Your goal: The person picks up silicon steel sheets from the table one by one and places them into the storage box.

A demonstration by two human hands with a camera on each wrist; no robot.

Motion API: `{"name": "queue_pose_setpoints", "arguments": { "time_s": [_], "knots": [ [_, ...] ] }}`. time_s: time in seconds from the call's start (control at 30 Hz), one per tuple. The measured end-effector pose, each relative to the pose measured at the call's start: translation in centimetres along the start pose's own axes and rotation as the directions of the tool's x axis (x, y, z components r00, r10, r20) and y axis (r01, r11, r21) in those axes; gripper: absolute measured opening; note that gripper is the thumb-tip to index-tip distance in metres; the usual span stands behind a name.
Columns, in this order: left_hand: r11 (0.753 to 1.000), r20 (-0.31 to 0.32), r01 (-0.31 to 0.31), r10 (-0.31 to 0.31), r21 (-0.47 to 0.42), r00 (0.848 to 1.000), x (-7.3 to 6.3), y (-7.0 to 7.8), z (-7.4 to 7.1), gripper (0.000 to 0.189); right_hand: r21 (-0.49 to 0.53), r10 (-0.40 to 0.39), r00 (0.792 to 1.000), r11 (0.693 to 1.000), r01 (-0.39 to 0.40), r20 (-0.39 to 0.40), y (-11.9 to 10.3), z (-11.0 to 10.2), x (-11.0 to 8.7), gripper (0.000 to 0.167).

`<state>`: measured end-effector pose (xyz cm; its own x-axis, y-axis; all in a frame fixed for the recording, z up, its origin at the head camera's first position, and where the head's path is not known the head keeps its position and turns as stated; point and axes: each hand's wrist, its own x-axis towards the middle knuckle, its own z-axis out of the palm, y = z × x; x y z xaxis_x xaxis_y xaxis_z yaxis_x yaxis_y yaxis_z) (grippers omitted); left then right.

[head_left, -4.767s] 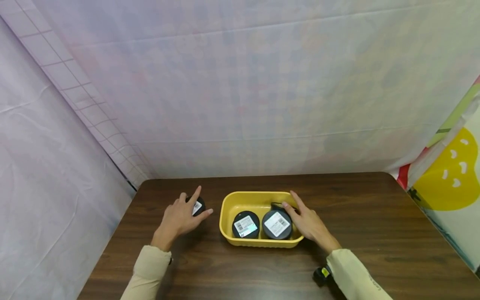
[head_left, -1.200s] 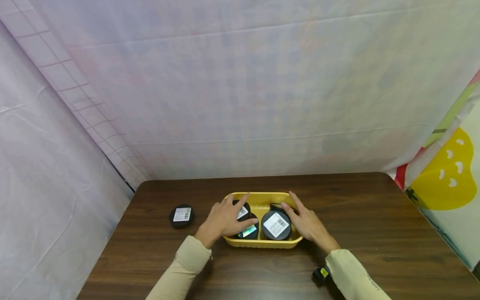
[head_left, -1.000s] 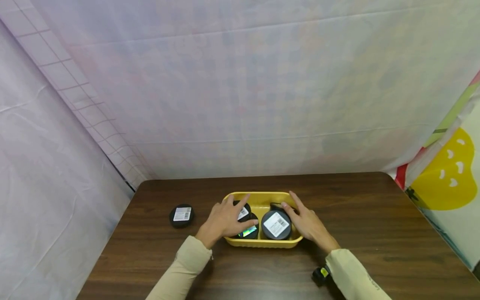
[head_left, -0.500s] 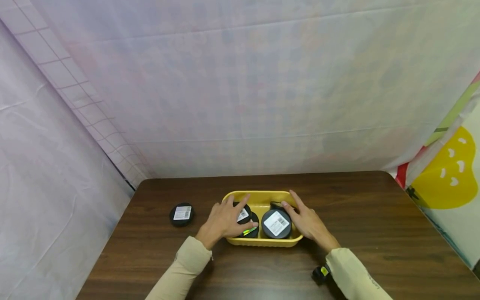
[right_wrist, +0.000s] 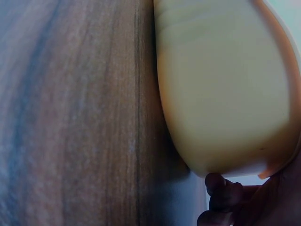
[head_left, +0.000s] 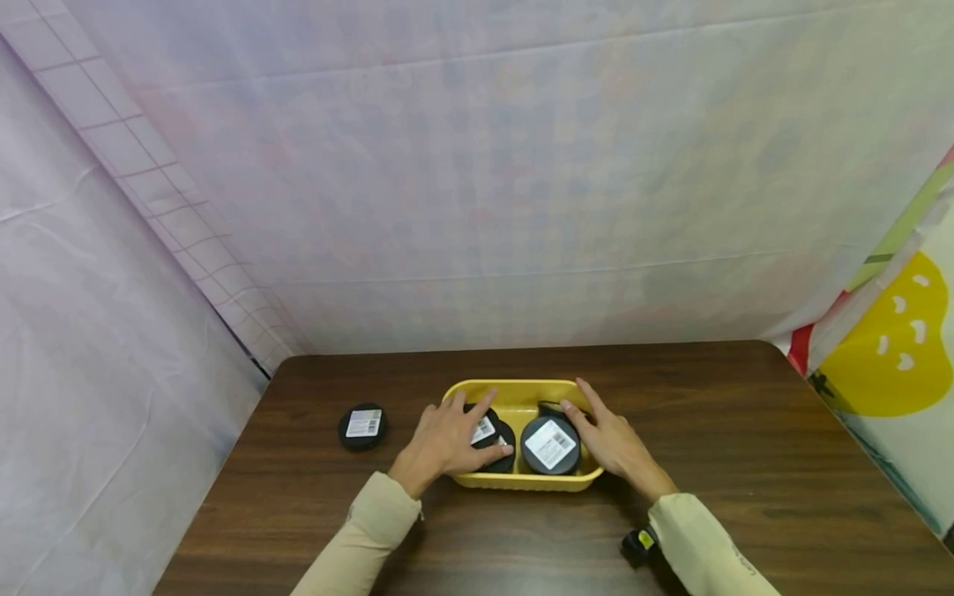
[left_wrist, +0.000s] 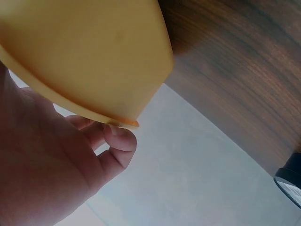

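Note:
Across the left end of a yellow plastic bin [head_left: 514, 483] lies my left hand [head_left: 440, 439]. Its thumb and index finger hold a round black container [head_left: 488, 422] with a white barcode label, partly hidden by the hand. A second black container [head_left: 505, 454] lies partly under it. In the left wrist view, curled fingers [left_wrist: 120, 141] show outside the bin's rim. My right hand [head_left: 614, 443] grips the bin's right end, thumb inside and other fingers outside. A larger grey-black container [head_left: 550, 445] sits beside that thumb, with a dark object [head_left: 550, 410] behind it.
Another labelled black container [head_left: 363, 426] lies on the brown wooden table [head_left: 745, 463], left of the bin. Near the right sleeve is a small black device [head_left: 637, 546] with a yellow patch. A pale cloth [head_left: 477, 207] hangs behind the table's far edge.
My left hand has moved from the table's left side into the bin with a black container. Lately that container has shifted slightly toward me. My right hand stays on the bin.

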<state>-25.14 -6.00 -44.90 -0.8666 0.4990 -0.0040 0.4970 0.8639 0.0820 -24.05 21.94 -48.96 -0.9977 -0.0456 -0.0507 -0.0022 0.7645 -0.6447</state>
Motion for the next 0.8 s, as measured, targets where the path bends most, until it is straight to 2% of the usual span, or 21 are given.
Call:
{"name": "queue_pose_setpoints", "arguments": {
  "time_s": [0.3, 0.63, 0.8],
  "knots": [
    [0.999, 0.000, 0.021, -0.021, -0.039, 1.000, -0.25, -0.09, 0.03, 0.092, 0.002, 0.000, 1.000, 1.000, 0.000, 0.002, -0.07, -0.03, -0.01, 0.082],
    [1.000, -0.059, 0.007, -0.009, -0.031, 0.998, -0.47, -0.36, 0.06, 0.088, -0.005, -0.003, 1.000, 1.000, 0.003, -0.001, -0.01, -0.05, 0.06, 0.082],
    [0.999, -0.050, 0.020, -0.022, -0.049, 0.999, -0.62, -0.49, -0.09, 0.088, -0.004, -0.003, 1.000, 1.000, 0.003, 0.003, -0.04, -0.09, 0.05, 0.082]
  ]
}}
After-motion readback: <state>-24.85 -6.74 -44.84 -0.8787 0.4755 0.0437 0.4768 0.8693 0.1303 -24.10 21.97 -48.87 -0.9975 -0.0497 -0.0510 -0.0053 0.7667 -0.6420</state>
